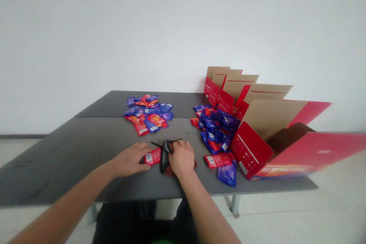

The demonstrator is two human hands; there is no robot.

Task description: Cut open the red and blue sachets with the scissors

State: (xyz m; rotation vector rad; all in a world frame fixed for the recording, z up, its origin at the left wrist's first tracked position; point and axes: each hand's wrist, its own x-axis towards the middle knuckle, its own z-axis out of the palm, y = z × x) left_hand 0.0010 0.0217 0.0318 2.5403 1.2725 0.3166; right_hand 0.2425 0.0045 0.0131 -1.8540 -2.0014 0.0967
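Note:
My left hand [132, 160] pinches the left end of a small red sachet [153, 156], its white barcode label facing up. Right against the sachet's other end is a black handheld device with a cord, which looks like a barcode scanner [165, 156]. My right hand [182, 158] is wrapped over this scanner from above, hiding much of it. Something dark red [169, 171] shows below the scanner and my right hand; what it is I cannot tell. Both hands are low over the near part of the table.
Beyond my hands, a loose group of red and blue sachets [148, 110] lies on the dark table [94, 152]. To the right is a denser heap of blue and red sachets [213, 126]. Several open red cartons [253, 148] line the right edge, flaps up. A white wall stands behind.

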